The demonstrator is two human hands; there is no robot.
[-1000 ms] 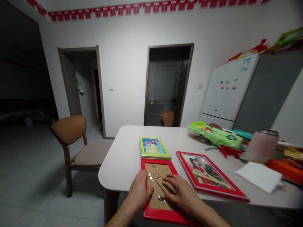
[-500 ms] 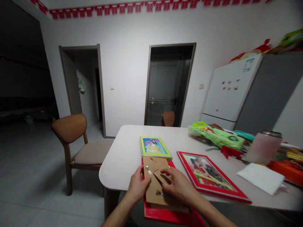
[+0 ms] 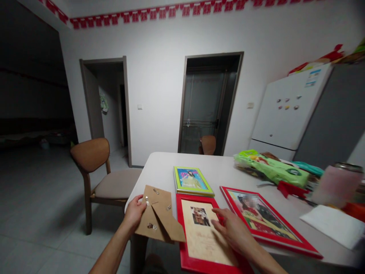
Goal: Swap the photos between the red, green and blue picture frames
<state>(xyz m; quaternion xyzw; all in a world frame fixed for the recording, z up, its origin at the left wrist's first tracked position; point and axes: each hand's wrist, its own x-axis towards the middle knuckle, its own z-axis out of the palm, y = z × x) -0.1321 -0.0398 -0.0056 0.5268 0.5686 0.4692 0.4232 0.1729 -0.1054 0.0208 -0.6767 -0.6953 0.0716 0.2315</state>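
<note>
The left hand [image 3: 135, 211] grips the brown backing board [image 3: 158, 213] by its left edge, so the board extends rightward from the fingers, its lower right corner overlapping the left border of the red frame [image 3: 205, 265]. The right hand [image 3: 232, 230], loosely spread and gripping nothing, is over the right side of that frame's cream sheet [image 3: 199, 243], fingertips just right of the small photo [image 3: 200, 216]; contact cannot be told. Beyond the red frame, the lime-green framed picture [image 3: 194, 180] lies on the worktop [image 3: 159, 161].
</note>
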